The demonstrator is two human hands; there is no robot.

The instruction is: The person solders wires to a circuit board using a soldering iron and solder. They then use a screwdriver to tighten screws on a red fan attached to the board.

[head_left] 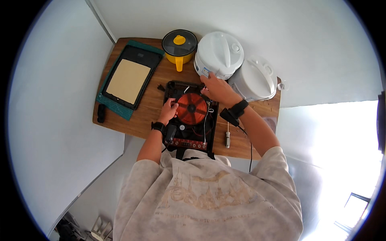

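An opened induction cooker [168, 94] lies in front of me, its black housing showing a round copper coil [185, 119], wires and a red circuit board [183, 143]. At the coil's left rim, my left hand [167, 112] has its fingers bent in and pinched against the edge. My right hand [217, 89] reaches over the housing's far right corner, above the coil. Its fingers are curled together near the wires, and whatever is between them is hidden. A white wire [205, 127] runs down the coil's right side. Right of the housing lies a screwdriver [228, 140] with a pale handle.
On the left, a black panel [140, 55] with a cream sheet [128, 82] rests on a green mat [124, 114]. Behind stand a yellow lidded pot [179, 50] and two white rice cookers [219, 50]. A black object [101, 113] sits at the wooden table's [138, 124] left edge.
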